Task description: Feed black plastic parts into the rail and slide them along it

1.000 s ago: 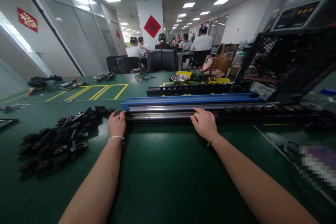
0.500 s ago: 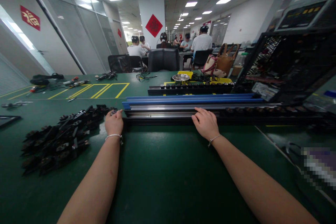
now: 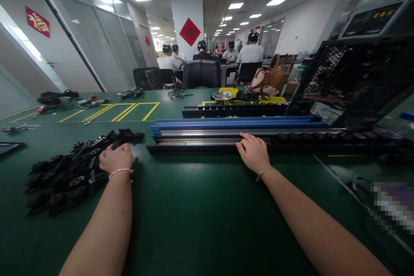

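My left hand (image 3: 116, 158) is closed at the right part of a heap of black parts (image 3: 77, 172); what its fingers hold is too hidden to tell. My right hand (image 3: 254, 151) rests on a long black rail (image 3: 200, 149), its fingers over the rail's upper edge. In the rail's channel a silvery strip (image 3: 194, 141) shows left of my right hand, and a row of dark pieces (image 3: 310, 137) sits to the right. Behind it lie a grey metal bar (image 3: 210, 132) and a blue rail (image 3: 226, 123).
Farther back stand another black rail (image 3: 233, 111) with small parts and a metal bowl (image 3: 223, 95). An open black case (image 3: 355, 82) rises at the right. Tools (image 3: 92, 101) and cables (image 3: 177, 94) lie at the back. People sit beyond the table.
My left hand has moved left and slightly down, from the rail's left end to the heap of black parts. The rail's left end is now uncovered. My right hand has not moved.
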Demonstrator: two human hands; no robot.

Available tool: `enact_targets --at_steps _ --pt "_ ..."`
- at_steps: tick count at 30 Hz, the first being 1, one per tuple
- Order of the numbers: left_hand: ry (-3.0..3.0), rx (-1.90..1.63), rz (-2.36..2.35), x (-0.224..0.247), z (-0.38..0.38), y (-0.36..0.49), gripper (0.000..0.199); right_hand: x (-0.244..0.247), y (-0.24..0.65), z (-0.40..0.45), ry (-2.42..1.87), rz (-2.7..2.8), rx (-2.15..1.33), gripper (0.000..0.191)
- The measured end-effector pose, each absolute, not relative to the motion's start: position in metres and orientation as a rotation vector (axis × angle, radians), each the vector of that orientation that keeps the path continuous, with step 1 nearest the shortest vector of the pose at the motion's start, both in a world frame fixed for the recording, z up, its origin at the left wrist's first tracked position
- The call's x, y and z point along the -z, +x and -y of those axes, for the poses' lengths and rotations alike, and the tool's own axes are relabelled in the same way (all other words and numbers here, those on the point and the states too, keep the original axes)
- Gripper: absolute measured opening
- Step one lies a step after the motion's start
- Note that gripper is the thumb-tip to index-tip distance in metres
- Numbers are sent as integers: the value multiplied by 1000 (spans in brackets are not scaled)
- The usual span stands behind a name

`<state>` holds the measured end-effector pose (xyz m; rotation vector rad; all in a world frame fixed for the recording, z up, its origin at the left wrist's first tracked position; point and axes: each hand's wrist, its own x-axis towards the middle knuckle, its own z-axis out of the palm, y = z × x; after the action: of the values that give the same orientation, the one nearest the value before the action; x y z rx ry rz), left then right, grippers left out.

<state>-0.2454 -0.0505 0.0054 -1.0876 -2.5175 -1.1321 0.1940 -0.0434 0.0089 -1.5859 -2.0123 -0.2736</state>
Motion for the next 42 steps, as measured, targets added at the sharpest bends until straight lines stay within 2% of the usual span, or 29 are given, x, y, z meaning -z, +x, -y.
enact_targets --at_steps 3,10,18,24,29,36,42 --pt "-973 981 2573 -2 55 -247 34 -9 194 43 -1592 2018 264 33" --pt "-1008 822 2766 1 52 -247 39 -10 195 44 -1581 2014 256 33" --pt "-1028 841 2757 -8 53 -233 41 -9 194 45 -1569 1974 195 30" --pt "-1201 1001 2364 -15 51 -203 36 -10 201 42 -1641 1657 341 42" --pt "-1574 977 2085 -20 43 -153 37 -10 222 38 -1798 1510 520 53" --pt "-2176 707 1831 -12 53 -82 47 -6 235 34 -1907 1488 460 53" --pt "-2241 548 1817 -10 60 -75 46 -5 234 34 -1877 1434 433 53"
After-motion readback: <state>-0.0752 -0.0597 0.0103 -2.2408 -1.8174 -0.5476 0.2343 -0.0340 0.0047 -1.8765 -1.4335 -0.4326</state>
